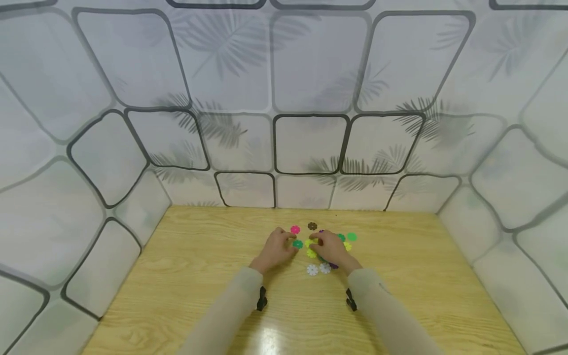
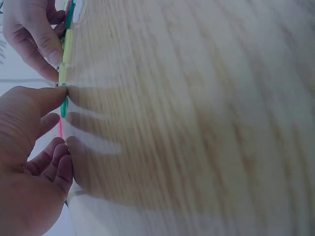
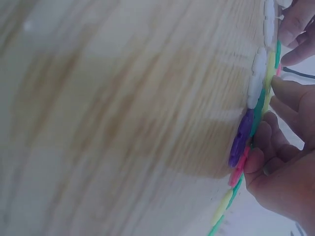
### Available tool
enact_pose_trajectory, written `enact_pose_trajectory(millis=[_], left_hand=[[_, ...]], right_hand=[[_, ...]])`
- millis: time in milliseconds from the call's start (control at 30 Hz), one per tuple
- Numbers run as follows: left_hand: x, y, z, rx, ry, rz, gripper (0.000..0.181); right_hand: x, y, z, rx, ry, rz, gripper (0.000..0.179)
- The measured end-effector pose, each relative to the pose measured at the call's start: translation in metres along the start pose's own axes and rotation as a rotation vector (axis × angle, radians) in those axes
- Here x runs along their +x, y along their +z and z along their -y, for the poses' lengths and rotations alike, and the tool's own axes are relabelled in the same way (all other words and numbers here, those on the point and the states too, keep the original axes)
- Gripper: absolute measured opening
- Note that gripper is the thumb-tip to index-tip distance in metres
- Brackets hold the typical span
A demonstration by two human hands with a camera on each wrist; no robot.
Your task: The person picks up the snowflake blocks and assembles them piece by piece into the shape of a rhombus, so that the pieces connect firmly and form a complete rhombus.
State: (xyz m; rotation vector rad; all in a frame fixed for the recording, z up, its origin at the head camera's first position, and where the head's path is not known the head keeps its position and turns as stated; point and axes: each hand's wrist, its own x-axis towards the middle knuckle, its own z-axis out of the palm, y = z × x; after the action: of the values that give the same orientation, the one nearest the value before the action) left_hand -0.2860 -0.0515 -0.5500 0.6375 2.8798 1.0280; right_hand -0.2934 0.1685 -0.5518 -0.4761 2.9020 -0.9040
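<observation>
Several flat, flower-shaped plastic discs lie on a wooden table. My left hand (image 1: 278,248) holds a green disc (image 1: 298,244) at its edges, thumb and index finger on either side; in the left wrist view the thumb touches this green disc (image 2: 64,102). Facing it from the right, my right hand (image 1: 332,247) pinches a yellow disc (image 1: 309,243), partly hidden by the fingers. Another yellow disc (image 1: 311,253) lies just below. Under and beside the right hand are more discs, among them a purple disc (image 3: 240,138) and a pink one (image 3: 239,167).
A pink disc (image 1: 295,229) and a brown disc (image 1: 312,226) lie beyond the hands. Two white discs (image 1: 312,269) are on the near side. To the right sits a bright green disc (image 1: 352,236). Patterned fabric walls (image 1: 310,143) border the wooden table (image 1: 199,246) at the back and sides.
</observation>
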Motion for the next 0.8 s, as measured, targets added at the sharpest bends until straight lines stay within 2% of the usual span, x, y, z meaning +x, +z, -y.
enact_pose_trajectory(millis=[267, 533, 667, 800], left_hand=[[0.0029, 0.0043, 0.0018, 0.01, -0.012, -0.001, 0.033], [0.0063, 0.0067, 0.0042, 0.023, 0.005, 0.008, 0.026], [0.0076, 0.0064, 0.0024, 0.04, 0.003, 0.018, 0.031], [0.0083, 0.0043, -0.0027, 0.08, 0.03, 0.032, 0.032]], right_hand=[[-0.0013, 0.0004, 0.0028, 0.009, 0.01, -0.017, 0.028], [-0.0006, 0.0006, 0.0023, 0.031, 0.029, -0.008, 0.028], [-0.0005, 0.0005, 0.0019, 0.041, 0.025, -0.007, 0.028], [-0.0003, 0.0003, 0.001, 0.045, 0.019, -0.007, 0.028]])
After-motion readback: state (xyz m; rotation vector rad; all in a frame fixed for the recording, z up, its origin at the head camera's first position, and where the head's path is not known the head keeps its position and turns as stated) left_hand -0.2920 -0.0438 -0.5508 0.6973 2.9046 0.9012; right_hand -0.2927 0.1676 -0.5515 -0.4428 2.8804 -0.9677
